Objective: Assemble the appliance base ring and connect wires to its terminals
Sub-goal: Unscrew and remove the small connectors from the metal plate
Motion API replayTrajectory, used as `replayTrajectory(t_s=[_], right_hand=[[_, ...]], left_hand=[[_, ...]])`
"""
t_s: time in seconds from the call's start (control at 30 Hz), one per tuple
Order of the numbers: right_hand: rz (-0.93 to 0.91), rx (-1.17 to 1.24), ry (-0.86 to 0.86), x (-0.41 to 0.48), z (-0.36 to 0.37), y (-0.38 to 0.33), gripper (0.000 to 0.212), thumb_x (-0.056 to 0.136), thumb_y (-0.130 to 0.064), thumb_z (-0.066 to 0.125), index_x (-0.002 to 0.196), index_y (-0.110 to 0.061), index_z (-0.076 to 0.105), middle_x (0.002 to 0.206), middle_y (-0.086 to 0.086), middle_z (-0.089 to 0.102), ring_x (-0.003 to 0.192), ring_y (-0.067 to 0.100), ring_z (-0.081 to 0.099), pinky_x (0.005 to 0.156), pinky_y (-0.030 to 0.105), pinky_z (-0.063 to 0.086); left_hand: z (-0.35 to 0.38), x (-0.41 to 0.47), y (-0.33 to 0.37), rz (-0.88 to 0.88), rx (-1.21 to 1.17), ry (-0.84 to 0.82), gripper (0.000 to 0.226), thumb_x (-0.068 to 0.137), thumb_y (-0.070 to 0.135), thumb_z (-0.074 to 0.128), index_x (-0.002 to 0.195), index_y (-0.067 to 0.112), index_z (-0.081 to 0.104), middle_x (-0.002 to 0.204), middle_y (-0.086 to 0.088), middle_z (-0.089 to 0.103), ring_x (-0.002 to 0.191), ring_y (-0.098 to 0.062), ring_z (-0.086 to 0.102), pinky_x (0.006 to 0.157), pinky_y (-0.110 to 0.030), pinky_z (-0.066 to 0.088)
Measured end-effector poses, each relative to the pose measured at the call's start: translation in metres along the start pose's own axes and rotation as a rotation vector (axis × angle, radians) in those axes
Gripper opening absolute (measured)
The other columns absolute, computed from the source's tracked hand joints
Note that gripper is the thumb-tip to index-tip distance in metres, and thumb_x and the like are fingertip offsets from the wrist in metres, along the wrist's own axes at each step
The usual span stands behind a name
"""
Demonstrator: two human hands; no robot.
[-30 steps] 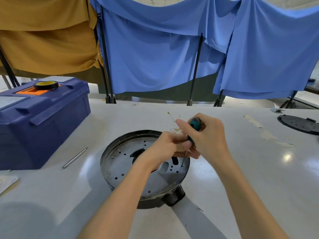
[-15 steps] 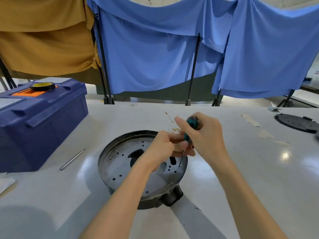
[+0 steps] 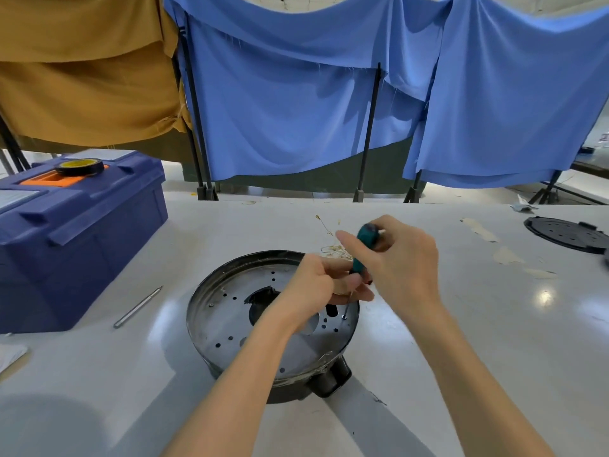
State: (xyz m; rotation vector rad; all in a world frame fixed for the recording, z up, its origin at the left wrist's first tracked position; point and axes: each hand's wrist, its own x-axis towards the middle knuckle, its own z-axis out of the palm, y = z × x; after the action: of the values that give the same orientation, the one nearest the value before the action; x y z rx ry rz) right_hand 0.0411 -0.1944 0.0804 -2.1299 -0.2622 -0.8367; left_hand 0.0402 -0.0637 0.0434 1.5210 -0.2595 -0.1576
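Head view looks down at the white counter (image 3: 461, 324), where the base ring (image 3: 230, 311), a round dark metal pan with a perforated plate, sits near the middle, closer to the near edge. My right hand (image 3: 402, 268) is curled tight around a screwdriver (image 3: 364, 245) with a teal handle, its thin shaft slanting down to a screw at the ring's right rim. My left hand (image 3: 324, 285) reaches over the plate, fingers pinched together around the shaft just below the handle; I cannot tell whether it also pinches a wire. Thin yellowish wires (image 3: 333, 247) lie tangled on the counter just beyond the ring's far rim. A blue toolbox (image 3: 82, 245) stands at the left edge with a roll of tape (image 3: 79, 166) on its lid. A metal rod (image 3: 138, 306) lies between the toolbox and the ring. A black disc (image 3: 566, 234) rests near the far right edge. Blue and mustard cloths (image 3: 296, 110) hang behind the counter.
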Motion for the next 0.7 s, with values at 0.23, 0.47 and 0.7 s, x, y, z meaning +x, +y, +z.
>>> replayTrajectory(t_s=[0.23, 0.47, 0.7], right_hand=[[-0.108, 0.299, -0.214, 0.004, -0.005, -0.005, 0.009, 0.090, -0.022, 0.067, 0.093, -0.014, 0.071, 0.077, 0.002, 0.073, 0.072, 0.012, 0.072, 0.070, 0.025, 0.058], [-0.148, -0.179, 0.343, -0.011, 0.011, -0.008, 0.029, 0.079, -0.030, 0.079, 0.070, -0.005, 0.067, 0.055, 0.003, 0.062, 0.045, 0.018, 0.047, 0.053, 0.023, 0.034], [-0.101, 0.418, -0.454, 0.007, -0.012, 0.000, 0.024, 0.091, -0.023, 0.064, 0.113, -0.018, 0.068, 0.096, -0.003, 0.074, 0.084, 0.003, 0.072, 0.078, 0.018, 0.057]], left_hand=[[-0.008, -0.006, 0.001, 0.038, -0.102, 0.020, 0.017, 0.082, 0.007, 0.071, 0.099, 0.009, 0.071, 0.090, -0.013, 0.075, 0.088, -0.026, 0.073, 0.075, -0.025, 0.057], [0.004, -0.001, 0.004, 0.043, -0.023, -0.015, 0.020, 0.092, -0.001, 0.058, 0.100, 0.009, 0.073, 0.089, -0.009, 0.076, 0.082, -0.021, 0.073, 0.072, -0.022, 0.057], [-0.011, -0.007, -0.001, 0.032, -0.108, -0.008, 0.016, 0.094, 0.000, 0.055, 0.102, 0.001, 0.069, 0.095, -0.016, 0.074, 0.092, -0.030, 0.072, 0.082, -0.030, 0.057]])
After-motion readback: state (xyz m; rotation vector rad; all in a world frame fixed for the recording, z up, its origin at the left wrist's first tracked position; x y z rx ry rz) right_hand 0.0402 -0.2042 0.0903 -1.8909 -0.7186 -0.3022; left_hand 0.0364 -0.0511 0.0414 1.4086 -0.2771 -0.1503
